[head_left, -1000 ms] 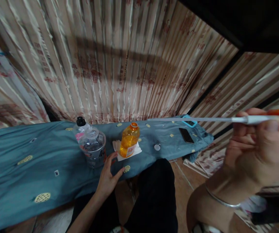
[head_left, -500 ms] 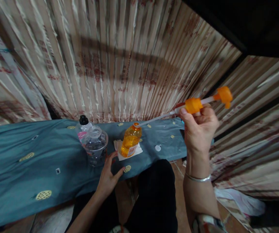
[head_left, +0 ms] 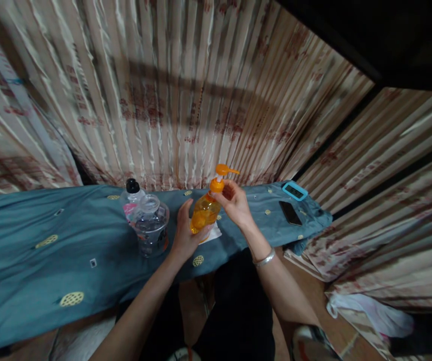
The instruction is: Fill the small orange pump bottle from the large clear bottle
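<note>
Since half a second ago, the orange pump head (head_left: 221,175) with its long tube has been brought down from the air and seated in the neck of the amber bottle (head_left: 202,215). The collar is pinched by the right hand (head_left: 236,203), while the bottle's body is gripped by the left hand (head_left: 185,235); it stands between them on the cloth-covered counter (head_left: 50,240). Judged from this, the pump is being fastened. No label or writing is readable; the bottle's label is hidden.

Head view: you look forward and down from your own head.
Facing: the cloth-covered table (head_left: 31,250) and curtain (head_left: 170,90) behind.
Nearness: close; your forearms enter from below.
</note>
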The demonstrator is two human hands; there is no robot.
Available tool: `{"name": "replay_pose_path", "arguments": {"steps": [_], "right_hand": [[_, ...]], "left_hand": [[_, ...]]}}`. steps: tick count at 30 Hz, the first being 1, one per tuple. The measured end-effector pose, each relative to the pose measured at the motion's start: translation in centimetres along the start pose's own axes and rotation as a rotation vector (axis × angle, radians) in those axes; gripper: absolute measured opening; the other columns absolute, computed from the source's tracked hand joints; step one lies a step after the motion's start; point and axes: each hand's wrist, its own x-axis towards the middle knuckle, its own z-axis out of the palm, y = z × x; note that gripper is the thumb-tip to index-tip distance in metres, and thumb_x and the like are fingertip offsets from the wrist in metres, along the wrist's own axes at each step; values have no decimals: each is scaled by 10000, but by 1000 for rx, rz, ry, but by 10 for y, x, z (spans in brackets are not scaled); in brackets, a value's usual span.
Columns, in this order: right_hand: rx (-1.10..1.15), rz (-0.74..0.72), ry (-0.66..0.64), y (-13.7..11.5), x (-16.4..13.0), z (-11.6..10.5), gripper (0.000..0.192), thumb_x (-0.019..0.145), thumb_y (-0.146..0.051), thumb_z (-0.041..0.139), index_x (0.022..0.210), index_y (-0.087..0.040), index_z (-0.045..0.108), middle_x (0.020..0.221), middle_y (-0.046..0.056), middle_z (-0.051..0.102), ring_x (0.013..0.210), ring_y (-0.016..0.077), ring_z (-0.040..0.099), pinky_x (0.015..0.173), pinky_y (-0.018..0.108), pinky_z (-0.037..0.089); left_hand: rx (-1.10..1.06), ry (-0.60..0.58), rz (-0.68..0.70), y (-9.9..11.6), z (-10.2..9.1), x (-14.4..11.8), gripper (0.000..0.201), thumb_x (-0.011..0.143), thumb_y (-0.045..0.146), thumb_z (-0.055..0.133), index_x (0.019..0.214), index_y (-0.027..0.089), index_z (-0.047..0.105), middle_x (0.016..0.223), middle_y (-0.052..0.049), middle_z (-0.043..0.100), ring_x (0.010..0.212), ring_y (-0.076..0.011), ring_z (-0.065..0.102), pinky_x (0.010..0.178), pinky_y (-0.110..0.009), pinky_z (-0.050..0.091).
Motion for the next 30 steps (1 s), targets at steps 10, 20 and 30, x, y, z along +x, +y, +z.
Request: {"name": "replay_pose_path", "arguments": {"steps": [10,20,30], "right_hand": [[-40,-13,-90,8,-11,-12,516,878,-403,821,1333,-256,627,1352,85,711,1246,272,689,1126,484,527],[-96,-34,-360,7,17,-19,261,997,-384,723,1144,-170,702,1141,57,739,1010,227,730,922,458,609],[-85,-72,-432,10,12,-24,316,1011,-393,703,1247,-184,676,1241,80,719,1093,250,720,961,484,604]], "left_hand": [[-99,11,-21,-9,24,28,845,724,394,826,1471,233,465,1502,-160,550,1431,-361,525,1228,-594,406],[-150,-88,-110,5,18,42,731,694,409,851,1338,220,560,1274,-105,716,1160,-314,707,1062,-522,556],[-56,-40,-80,4,18,41,696,670,346,877,1293,228,591,1257,-93,727,1176,-314,696,1045,-513,559]]}}
